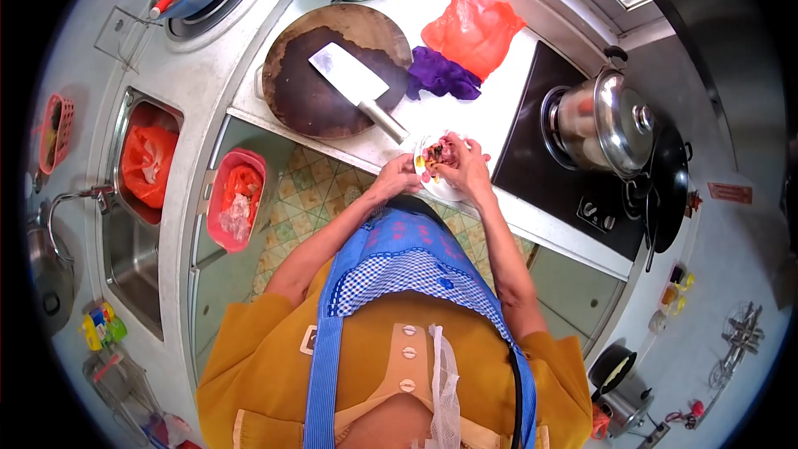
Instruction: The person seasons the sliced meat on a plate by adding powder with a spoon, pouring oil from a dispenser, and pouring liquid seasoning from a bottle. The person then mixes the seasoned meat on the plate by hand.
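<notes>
A white plate [442, 190] with a coloured pattern on its rim sits at the counter's front edge, bearing reddish chopped meat [440, 152] with darker bits in it. My left hand [397, 178] grips the plate's left rim, fingers closed against it. Over the plate's right side, my right hand [468, 170] has its fingers curled into the meat; some fingertips are hidden. Just behind my hands, a cleaver [349, 75] lies on a round wooden chopping board [287, 41], its handle pointing towards the plate.
Behind the plate lie a purple cloth [443, 75] and a red plastic bag [475, 29]. To the right, a steel pot [594, 120] stands on the black cooktop [532, 145] beside a wok [672, 191]. A pink bin [226, 229] hangs left, near the sink [133, 270].
</notes>
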### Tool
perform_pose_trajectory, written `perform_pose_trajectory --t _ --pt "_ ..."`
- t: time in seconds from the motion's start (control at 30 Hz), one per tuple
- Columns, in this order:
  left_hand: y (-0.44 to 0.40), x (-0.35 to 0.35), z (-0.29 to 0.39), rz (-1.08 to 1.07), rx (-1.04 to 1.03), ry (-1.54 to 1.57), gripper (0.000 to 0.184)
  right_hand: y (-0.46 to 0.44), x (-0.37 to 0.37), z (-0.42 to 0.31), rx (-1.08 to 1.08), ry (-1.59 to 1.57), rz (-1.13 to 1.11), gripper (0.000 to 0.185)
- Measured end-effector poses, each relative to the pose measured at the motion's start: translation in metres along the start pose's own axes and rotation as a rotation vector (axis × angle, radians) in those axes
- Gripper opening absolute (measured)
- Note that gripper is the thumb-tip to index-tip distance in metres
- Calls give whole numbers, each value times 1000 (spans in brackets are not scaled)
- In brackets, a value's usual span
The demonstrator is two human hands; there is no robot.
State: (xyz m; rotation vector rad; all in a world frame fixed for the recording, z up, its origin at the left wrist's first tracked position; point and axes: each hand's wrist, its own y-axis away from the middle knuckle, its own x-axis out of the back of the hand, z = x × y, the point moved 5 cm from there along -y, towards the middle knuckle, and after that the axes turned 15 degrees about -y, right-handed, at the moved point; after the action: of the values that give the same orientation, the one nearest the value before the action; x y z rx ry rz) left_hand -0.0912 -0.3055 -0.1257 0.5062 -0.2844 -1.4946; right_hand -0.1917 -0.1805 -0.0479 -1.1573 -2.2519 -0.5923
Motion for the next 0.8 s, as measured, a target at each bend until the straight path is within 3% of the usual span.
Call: perform_pose_trajectory --t 0.1,0.17,0.23,0.27,0.37,0.4,0.5,0.63,0.7,0.73,0.8 --pt "-1 1 1 -29 -11 33 46 -5 -19 -9 -74 267 160 64" --pt "-1 3 3 -64 -18 54 48 -10 -26 -9 -99 268 179 55" --pt "-4 3 -2 -62 -17 61 51 -16 -33 5 -2 138 216 45" --pt "-6 2 -5 -56 -3 68 55 -20 -31 12 9 -22 158 30" --pt "-3 4 2 -106 -12 21 57 -20 -14 18 83 -199 124 23" --pt "0 4 6 -116 -15 32 58 -15 -4 0 136 -122 57 20" --pt "-2 4 2 -81 -19 20 58 4 3 -6 327 14 -146 40" --pt "0 4 5 -106 -14 4 58 15 -9 -11 422 100 -177 53" --pt "-3 3 2 -90 -31 12 58 12 -21 -13 274 285 -45 62" --pt "-3 4 0 -77 -43 23 59 9 -26 -16 208 379 -1 54" --pt "0 4 -1 -25 -32 21 59 -3 -30 -1 175 267 10 47"
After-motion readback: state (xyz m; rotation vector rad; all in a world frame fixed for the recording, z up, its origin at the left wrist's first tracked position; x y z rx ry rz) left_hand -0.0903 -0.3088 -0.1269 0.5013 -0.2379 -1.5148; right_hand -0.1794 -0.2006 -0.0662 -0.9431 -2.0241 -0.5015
